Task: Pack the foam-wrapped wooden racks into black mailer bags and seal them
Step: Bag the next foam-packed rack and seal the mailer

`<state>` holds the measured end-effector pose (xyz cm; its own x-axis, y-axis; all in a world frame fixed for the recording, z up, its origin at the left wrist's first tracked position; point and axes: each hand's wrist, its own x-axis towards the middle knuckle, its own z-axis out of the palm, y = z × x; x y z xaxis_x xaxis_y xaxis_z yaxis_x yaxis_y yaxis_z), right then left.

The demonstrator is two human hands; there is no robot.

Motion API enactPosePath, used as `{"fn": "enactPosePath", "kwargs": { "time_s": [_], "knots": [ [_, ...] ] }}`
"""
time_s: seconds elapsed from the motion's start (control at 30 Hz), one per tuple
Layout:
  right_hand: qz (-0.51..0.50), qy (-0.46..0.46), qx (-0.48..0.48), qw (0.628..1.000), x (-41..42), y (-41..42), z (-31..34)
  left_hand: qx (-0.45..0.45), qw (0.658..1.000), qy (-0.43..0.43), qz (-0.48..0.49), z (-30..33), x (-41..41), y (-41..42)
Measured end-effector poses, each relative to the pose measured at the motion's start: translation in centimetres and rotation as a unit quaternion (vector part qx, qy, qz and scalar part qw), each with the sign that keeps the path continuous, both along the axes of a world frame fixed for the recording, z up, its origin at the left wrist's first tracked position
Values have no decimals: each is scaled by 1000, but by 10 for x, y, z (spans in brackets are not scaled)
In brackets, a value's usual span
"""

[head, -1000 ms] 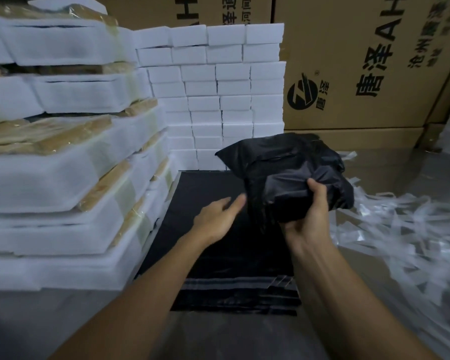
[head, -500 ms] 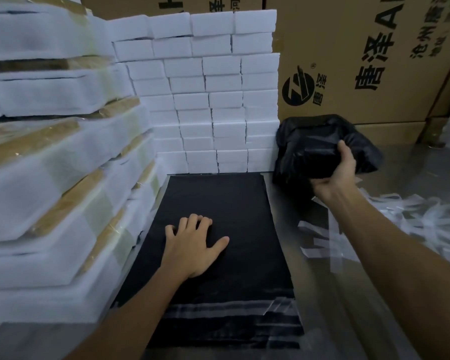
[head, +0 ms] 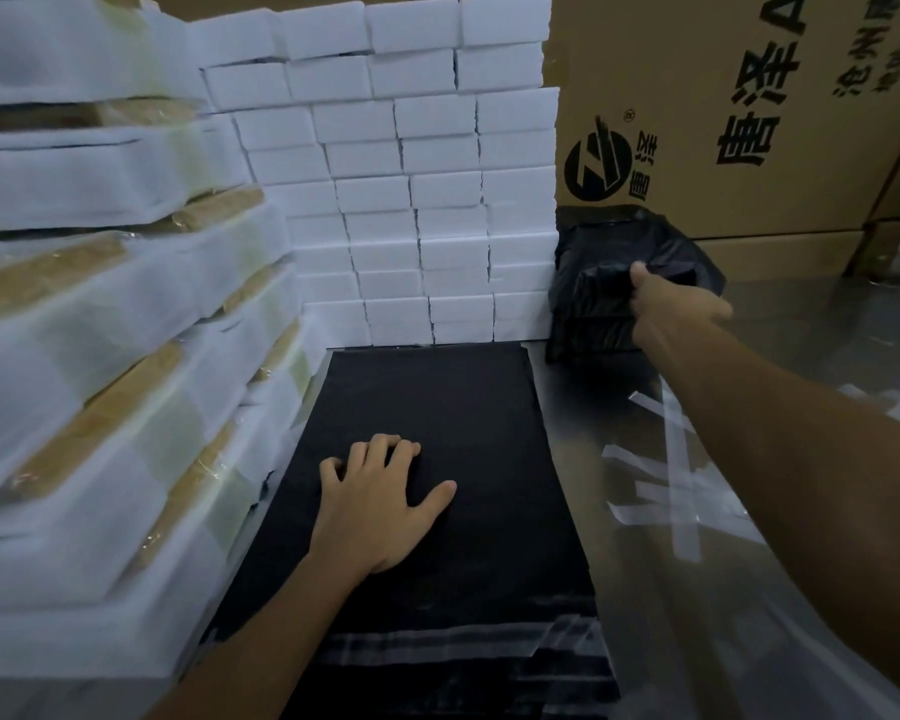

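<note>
right hand [head: 671, 309] grips packed bag [head: 609, 283] (thumb atop)

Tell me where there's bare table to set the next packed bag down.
Bare table lies right of the packed bag under the right hand, before the cartons. Crowded: peeled strips nearer, flat bag stack, wrapped racks left.

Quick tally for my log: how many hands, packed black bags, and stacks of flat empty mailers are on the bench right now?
Hands: 2, the left hand flat on the mailers, the right hand gripping the bag
Packed black bag: 1
Stack of flat black mailer bags: 1
Total: 4
</note>
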<state>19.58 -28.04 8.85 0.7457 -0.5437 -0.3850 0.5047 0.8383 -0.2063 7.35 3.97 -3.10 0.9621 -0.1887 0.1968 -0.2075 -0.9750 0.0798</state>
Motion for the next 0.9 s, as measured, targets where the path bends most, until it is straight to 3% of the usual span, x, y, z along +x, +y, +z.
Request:
{"fn": "enactPosePath", "kwargs": {
  "time_s": [0.03,0.07,0.13,0.23,0.27,0.37,0.43,0.5,0.57,0.63,0.73,0.9],
  "knots": [
    [-10,8,-11,1000,3,0,-5,0,1000,-1,0,0,0,0],
    [19,106,-177,978,1,6,-4,0,1000,-2,-1,1,-1,-1],
    [108,222,-419,874,8,13,-13,2,1000,-1,-1,1,-1,-1],
    [353,184,-558,728,15,11,-23,-3,1000,1,-1,2,-1,0],
    [376,191,-585,693,13,14,-23,-5,1000,0,-1,2,-1,0],
    [220,270,-670,656,19,22,-38,-12,1000,0,1,2,-2,-1],
    [252,253,-715,601,1,44,-51,-18,1000,-6,0,2,-2,0],
    [310,240,-769,505,-23,65,-66,-23,1000,-14,1,3,-1,0],
    [300,242,-833,396,-49,85,-80,-27,999,-21,1,2,-2,-1],
    [262,234,-874,335,-75,101,-90,-33,999,-40,14,3,-4,-2],
    [231,227,-895,307,-111,109,-100,-16,995,-80,53,7,-9,-4],
    [233,211,-894,320,-163,105,-108,3,993,-88,73,14,-21,-8]
  ]
}}
